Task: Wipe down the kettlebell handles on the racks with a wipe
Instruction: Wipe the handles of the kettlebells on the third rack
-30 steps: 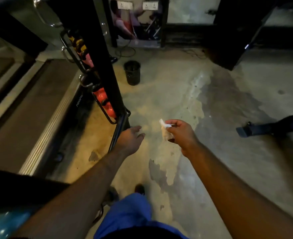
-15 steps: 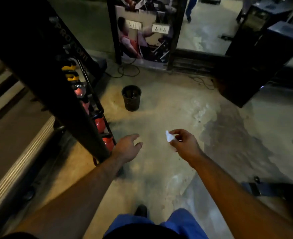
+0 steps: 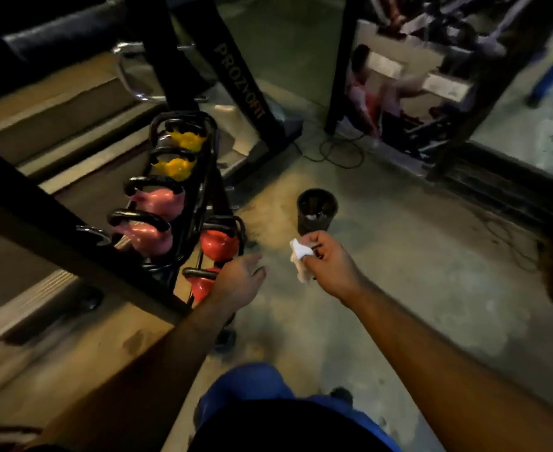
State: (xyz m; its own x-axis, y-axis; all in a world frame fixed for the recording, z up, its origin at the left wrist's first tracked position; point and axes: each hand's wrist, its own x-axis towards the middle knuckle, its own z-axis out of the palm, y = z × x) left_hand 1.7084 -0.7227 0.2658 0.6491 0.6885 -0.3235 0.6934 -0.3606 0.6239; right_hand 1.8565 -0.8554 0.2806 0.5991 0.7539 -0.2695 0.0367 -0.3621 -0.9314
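- Pinching the wipe in my right hand, I am holding it as a crumpled white wad that is sticking out past my fingertips, above the floor and apart from the rack.
- My left hand is reaching out loose, fingers relaxed and holding nothing, just beside the lower end of the kettlebell rack.
- The rack is standing at the floor's left side, a black tube frame carrying kettlebells in a sloping row: two yellow kettlebells at the far end, two pink kettlebells in the middle, two red kettlebells nearest my left hand.
- Each one is showing a black handle arching over its top, facing up and toward me.
- A thick black beam is crossing diagonally in front of the pink pair, partly covering them.
- A dark bin is standing on the floor just beyond my right hand, something pale inside.
- A black slanted post with lettering is rising behind the rack; cables are lying near its foot.
- Bare concrete is stretching open to the right and in front of me.
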